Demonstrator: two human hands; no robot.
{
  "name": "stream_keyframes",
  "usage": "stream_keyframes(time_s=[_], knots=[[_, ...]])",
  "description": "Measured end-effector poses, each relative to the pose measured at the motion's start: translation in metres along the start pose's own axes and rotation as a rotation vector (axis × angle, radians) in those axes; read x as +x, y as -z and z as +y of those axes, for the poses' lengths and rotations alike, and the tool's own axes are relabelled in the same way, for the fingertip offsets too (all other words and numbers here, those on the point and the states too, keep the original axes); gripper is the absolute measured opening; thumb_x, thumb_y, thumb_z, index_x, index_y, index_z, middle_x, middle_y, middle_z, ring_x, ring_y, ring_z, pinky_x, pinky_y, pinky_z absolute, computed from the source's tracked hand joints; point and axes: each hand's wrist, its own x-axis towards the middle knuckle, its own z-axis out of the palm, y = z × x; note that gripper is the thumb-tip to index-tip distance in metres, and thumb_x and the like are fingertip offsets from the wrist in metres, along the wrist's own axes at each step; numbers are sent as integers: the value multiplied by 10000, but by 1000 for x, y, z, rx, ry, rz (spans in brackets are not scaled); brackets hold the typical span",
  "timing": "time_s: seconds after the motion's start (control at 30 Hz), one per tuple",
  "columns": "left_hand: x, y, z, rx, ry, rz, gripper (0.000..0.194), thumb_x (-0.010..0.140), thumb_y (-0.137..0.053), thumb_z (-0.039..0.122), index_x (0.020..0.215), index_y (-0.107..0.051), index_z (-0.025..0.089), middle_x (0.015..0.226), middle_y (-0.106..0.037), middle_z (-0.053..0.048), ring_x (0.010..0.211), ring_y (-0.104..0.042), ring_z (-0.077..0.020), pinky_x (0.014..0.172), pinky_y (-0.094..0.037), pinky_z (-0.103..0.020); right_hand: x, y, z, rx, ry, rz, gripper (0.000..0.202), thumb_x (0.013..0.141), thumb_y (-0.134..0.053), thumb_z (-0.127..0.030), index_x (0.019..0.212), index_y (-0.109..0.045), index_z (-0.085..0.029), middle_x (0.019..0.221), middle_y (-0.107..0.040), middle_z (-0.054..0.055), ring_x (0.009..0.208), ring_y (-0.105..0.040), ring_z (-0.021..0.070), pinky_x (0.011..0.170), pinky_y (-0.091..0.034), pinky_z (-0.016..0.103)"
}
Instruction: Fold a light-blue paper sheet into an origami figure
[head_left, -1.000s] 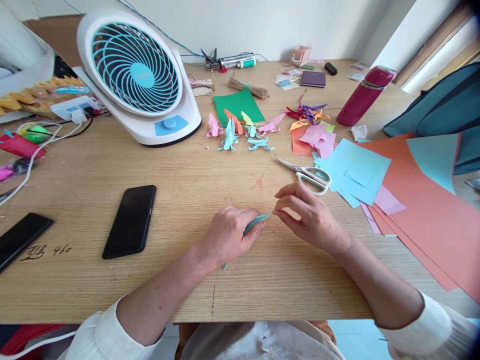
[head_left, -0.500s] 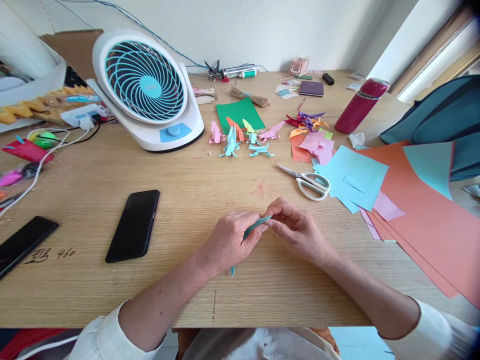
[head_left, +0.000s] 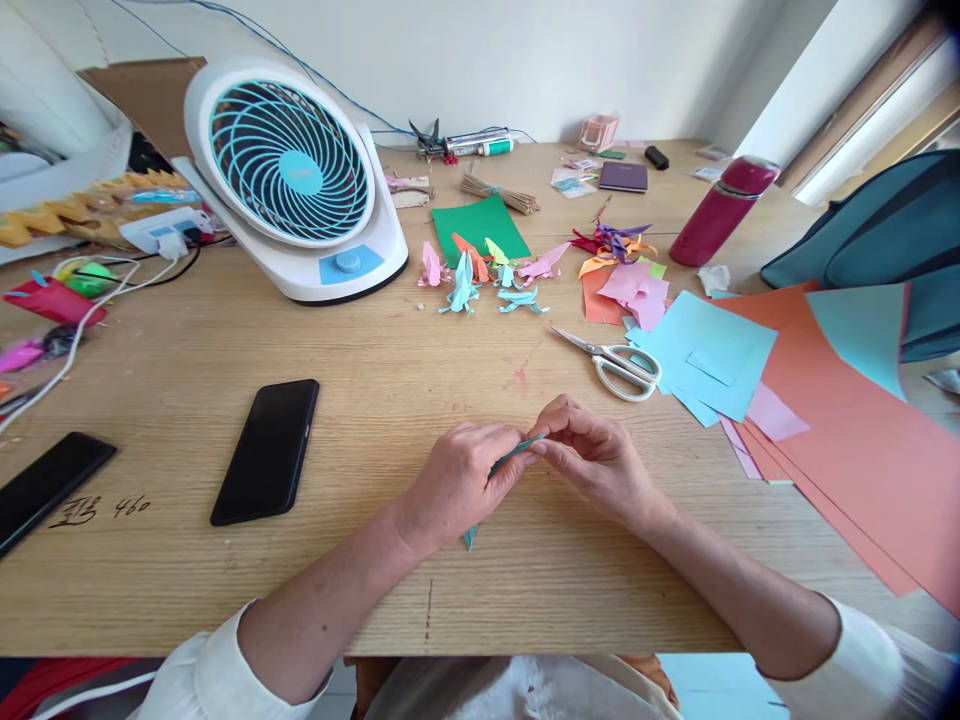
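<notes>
Between my two hands is a folded piece of teal paper [head_left: 511, 456], narrow and pointed, just above the wooden table. My left hand [head_left: 466, 470] is closed round its middle, thumb on the near side, and hides most of it; a pointed tip pokes out below that palm. With thumb and fingertips, my right hand [head_left: 592, 455] pinches the paper's upper right end. White-handled scissors [head_left: 626, 372] lie beyond my right hand. Farther back, several small folded paper figures [head_left: 463, 285] in blue, pink, orange and yellow-green stand near a green paper square [head_left: 487, 222].
A white fan [head_left: 300, 180] stands at the back left, with a black phone [head_left: 266, 452] in front of it and another phone [head_left: 45, 485] at the left edge. Blue sheets [head_left: 712, 345] and large orange sheets [head_left: 862, 470] spread on the right, near a red bottle [head_left: 716, 215].
The teal paper has tilted slightly in my hands, so its upper part shows thinner and its lower tip has shifted a little right. Both hands keep nearly the same place.
</notes>
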Motion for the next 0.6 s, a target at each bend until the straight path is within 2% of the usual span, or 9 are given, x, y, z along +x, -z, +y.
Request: stream_keyframes(time_s=[0.33,0.47,0.6], knots=[[0,-2,-1,-11,4,2,271,984,-500,291,754,-562,162,681,-588,1,651,-549,-130,634,-390,-263,1,1,-2,-35,46,30,100,906,-655,-256,821,-685,-210,770,-562,10,748,-507,144,697,-409,313],[-1,-1,-1,-70,39,-36,223,991,-474,280,852,-602,162,742,-629,-13,718,-595,-147,682,-430,-272,1,2,-2,-64,66,50,140,922,-627,-254,792,-647,-206,766,-540,10,740,-489,144,681,-407,310],[1,2,-4,-51,23,-55,139,963,-508,250,958,-622,171,821,-664,-30,791,-606,-177,745,-452,-308,2,6,-3,-123,92,151,147,913,-632,-263,777,-616,-211,767,-528,12,725,-486,148,650,-411,309]])
